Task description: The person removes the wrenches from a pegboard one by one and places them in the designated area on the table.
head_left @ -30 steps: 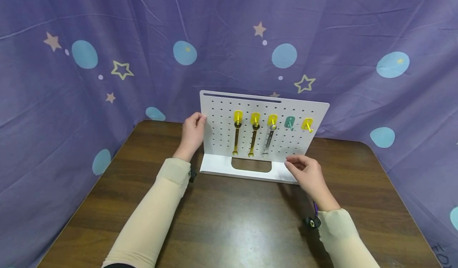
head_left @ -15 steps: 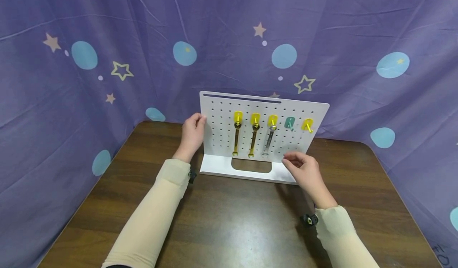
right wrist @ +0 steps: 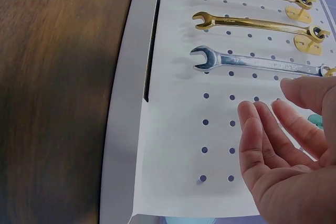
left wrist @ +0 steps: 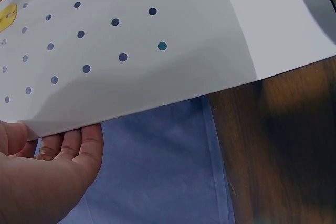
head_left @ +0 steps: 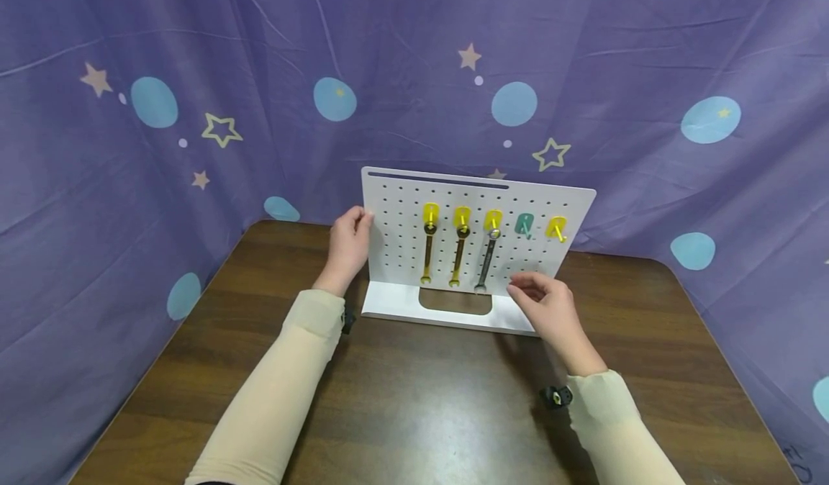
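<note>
A white pegboard (head_left: 401, 247) stands upright on its base. My left hand (head_left: 349, 242) grips its left edge; in the left wrist view the thumb lies in front and the fingers reach behind the edge. Two gold combination wrenches (head_left: 428, 255) (head_left: 459, 258) and a silver combination wrench (head_left: 487, 260) hang by their ring ends from yellow hooks (head_left: 462, 216). My right hand (head_left: 550, 309) is just right of the silver wrench's lower end, fingers loosely bent. In the right wrist view a gap shows between thumb and fingertips, with nothing held.
To the right of the wrenches, a green hook (head_left: 524, 224) and another yellow hook (head_left: 556, 228) carry nothing. The board's base (head_left: 391, 300) has a cut-out and rests on a brown wooden table (head_left: 414, 399). A purple patterned curtain (head_left: 414, 75) hangs close behind.
My right hand has drifted slightly left toward the silver wrench. That wrench's lower end has swung a little and sits slightly lower in view. The left hand keeps its place on the board.
</note>
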The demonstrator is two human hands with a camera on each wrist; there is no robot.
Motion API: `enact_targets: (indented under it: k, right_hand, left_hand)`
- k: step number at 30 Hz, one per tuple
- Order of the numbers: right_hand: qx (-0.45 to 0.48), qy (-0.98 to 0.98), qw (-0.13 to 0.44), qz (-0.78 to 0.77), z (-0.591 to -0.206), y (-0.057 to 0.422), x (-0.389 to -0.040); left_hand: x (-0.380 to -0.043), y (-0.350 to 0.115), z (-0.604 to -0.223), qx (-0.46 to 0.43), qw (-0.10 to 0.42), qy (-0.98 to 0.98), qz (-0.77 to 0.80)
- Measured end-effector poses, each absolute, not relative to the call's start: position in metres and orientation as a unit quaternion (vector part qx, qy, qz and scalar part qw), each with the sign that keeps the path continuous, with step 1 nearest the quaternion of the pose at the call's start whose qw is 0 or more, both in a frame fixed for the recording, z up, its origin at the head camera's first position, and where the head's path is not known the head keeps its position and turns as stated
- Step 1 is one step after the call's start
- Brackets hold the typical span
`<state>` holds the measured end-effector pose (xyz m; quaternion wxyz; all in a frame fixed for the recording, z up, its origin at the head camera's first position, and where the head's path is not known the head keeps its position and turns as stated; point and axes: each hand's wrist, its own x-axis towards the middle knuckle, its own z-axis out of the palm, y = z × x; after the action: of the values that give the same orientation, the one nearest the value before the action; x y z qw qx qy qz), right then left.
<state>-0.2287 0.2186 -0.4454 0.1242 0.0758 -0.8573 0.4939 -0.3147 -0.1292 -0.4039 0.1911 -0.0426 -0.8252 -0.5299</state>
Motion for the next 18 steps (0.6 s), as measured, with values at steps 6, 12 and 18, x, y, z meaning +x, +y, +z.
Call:
enact_targets:
  k: [6, 12, 18]
  right_hand:
    - [0.08, -0.853, 0.134, 0.497, -0.4435, 0.2142, -0.2314]
    - [0.079, -0.855, 0.127, 0.496, -0.441, 0.21, -0.2335]
    - [0.076, -0.857, 0.118, 0.497, -0.4396, 0.2082, -0.2342]
  left_hand:
    - [-0.3157, -0.1303, -0.4051, -0.043, 0.194, -0.825, -0.528]
    - [-0.3154, -0.131, -0.4064, -0.04, 0.189, -0.825, -0.532]
    - [-0.3146, -0.1296, -0.4045, -0.042, 0.191, -0.825, -0.53]
